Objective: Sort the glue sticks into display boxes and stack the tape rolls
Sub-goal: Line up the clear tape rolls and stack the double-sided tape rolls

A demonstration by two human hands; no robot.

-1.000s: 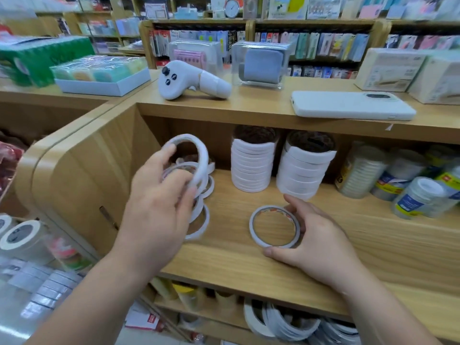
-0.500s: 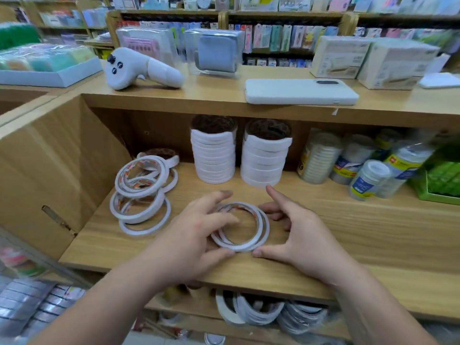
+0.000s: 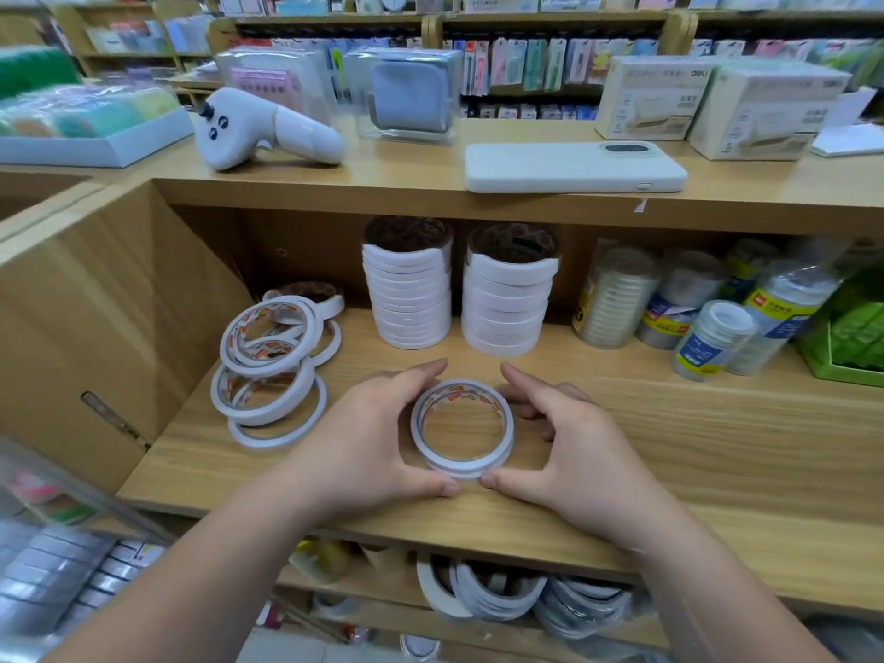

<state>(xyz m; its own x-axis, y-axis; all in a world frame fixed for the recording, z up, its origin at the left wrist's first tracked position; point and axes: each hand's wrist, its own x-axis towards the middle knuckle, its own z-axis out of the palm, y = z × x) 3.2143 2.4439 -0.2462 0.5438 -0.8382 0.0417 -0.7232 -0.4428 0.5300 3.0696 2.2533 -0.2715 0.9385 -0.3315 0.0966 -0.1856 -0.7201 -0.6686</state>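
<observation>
Two thin white tape rolls (image 3: 461, 464) lie stacked flat near the front of the wooden shelf (image 3: 669, 452). My left hand (image 3: 368, 437) cups the small stack from the left, thumb at its front edge. My right hand (image 3: 569, 442) cups it from the right, thumb tip touching the front edge. A loose heap of thin tape rolls (image 3: 272, 370) lies to the left. Behind stand two tall neat stacks of white tape rolls (image 3: 409, 289), (image 3: 507, 299).
Wrapped tubes of clear tape (image 3: 703, 303) and a green box (image 3: 851, 342) fill the shelf's right side. On the counter above lie a white controller (image 3: 263, 129), a white phone (image 3: 569, 167) and boxes (image 3: 765, 112). More tape rolls (image 3: 492, 595) sit on the shelf below.
My left hand carried a roll from the heap and set it on the flat roll by my right hand. Both hands have squared the two offset rolls into an even stack.
</observation>
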